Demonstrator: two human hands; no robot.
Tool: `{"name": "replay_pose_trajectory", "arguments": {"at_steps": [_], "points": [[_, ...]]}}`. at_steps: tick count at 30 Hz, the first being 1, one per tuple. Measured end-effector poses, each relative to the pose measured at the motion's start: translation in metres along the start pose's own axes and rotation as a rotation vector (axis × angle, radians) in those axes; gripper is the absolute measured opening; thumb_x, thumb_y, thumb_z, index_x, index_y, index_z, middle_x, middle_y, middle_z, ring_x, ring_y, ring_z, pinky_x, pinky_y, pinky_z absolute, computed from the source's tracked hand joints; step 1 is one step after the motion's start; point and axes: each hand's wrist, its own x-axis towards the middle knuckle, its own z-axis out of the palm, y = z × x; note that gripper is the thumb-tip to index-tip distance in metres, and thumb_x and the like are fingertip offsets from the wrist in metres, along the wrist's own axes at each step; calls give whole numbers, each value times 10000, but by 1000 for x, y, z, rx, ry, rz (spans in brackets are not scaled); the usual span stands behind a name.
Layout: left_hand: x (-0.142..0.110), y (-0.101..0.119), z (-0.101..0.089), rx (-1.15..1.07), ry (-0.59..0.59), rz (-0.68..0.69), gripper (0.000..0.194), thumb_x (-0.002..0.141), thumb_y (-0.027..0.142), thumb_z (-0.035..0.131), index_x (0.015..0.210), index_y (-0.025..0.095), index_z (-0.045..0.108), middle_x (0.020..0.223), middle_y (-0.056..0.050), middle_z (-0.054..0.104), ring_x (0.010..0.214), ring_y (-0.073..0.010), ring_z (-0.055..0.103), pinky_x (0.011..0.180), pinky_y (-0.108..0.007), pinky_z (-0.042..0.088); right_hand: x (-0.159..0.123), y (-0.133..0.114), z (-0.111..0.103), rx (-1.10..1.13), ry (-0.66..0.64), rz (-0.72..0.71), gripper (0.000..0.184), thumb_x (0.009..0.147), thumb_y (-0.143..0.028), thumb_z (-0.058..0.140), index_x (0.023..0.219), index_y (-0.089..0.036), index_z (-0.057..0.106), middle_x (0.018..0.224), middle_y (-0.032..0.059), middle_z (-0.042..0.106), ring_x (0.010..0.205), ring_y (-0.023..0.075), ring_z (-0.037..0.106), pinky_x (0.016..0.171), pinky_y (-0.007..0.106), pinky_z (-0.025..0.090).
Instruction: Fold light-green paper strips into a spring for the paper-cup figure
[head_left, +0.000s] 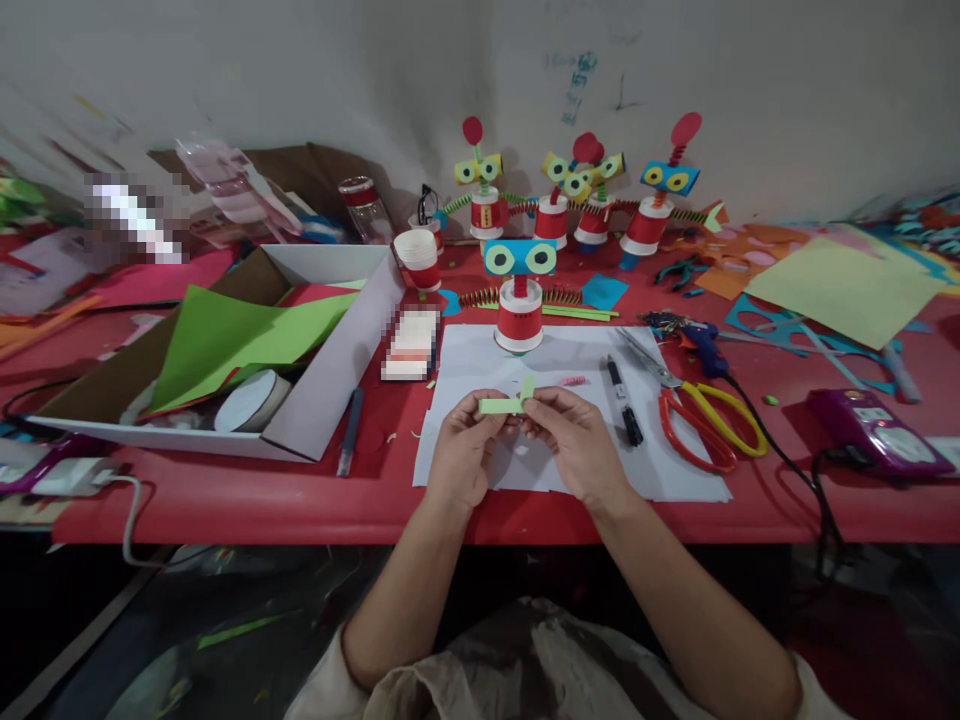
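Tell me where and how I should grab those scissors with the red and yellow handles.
Take the scissors by the red loop and yellow loop, bringing your right hand in from the near right. They lie flat with both loops towards you and the blades pointing away to the far left, so that side looks safest.

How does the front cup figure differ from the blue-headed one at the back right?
The front figure has nothing on top of its head, while the back right figure carries a red disc there. The front figure's eyes are pale green; the back right figure's are yellow. Both have a blue head and a red-and-white cup body.
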Motion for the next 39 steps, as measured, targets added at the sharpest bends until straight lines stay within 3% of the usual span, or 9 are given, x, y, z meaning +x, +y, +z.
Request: {"name": "replay_pose_trajectory", "arguments": {"at_steps": [14, 21, 26, 30, 34, 39], "points": [[1, 0, 3, 64, -16, -5, 301, 527, 201, 873, 721, 163, 646, 611, 14, 689, 559, -103, 632, 621, -236, 511, -2, 4, 0, -164, 20, -114, 179, 655, -323, 791, 763, -204, 712, 672, -9, 677, 578, 124, 568, 552, 253, 469], [10, 16, -4, 172, -93, -113, 326, 492, 158, 884, 711, 154, 643, 638, 9, 690, 575, -117, 651, 591, -234, 519, -2, 6, -4, -243, 7, -144, 175, 676, -328, 777, 812, -220, 756, 727, 12, 682, 635, 149, 593, 590, 276, 485], [16, 18, -10, 208, -123, -116, 324, 487, 149, 879, 707, 149, 641, 639, -10, 701, 575, -127, 654, 573, -230, 506, -3, 7, -6, -437, -52, -290, 146, 799, -281, 666, 903, -254, 766, 751, 12, 629, 642, 147, 579, 615, 289, 481], [15, 15, -9, 168, -84, -81, 333, 482, 162, 879, 697, 153, 624, 615, 9, 690, 547, -127, 646, 583, -250, 517, -5, 5, -4, -565, -70, -389, 166, 843, -232, 596, 785, -236, 751, 738, 17, 600, 670, 156, 585, 637, 295, 476], [15, 12, -8, 133, -47, -51, 325, 509, 163, 871, 727, 155, 630, 648, 5, 700, 574, -120, 649, 601, -246, 516, -6, 5, -3, -498, -90, -343, 129, 825, -281, 630, 777, -222, 734, 813, 34, 633, 787, 184, 609, 712, 308, 497], [16, 10, -9, 137, -92, -43, 311, 555, 142, 842, 816, 158, 673, 718, -11, 704, 636, -127, 651, 645, -255, 508, -2, 11, -3, -261, -20, -154, 149, 799, -343, 668, 814, -207, 727, 716, -2, 658, 640, 140, 591, 633, 277, 494]]}}
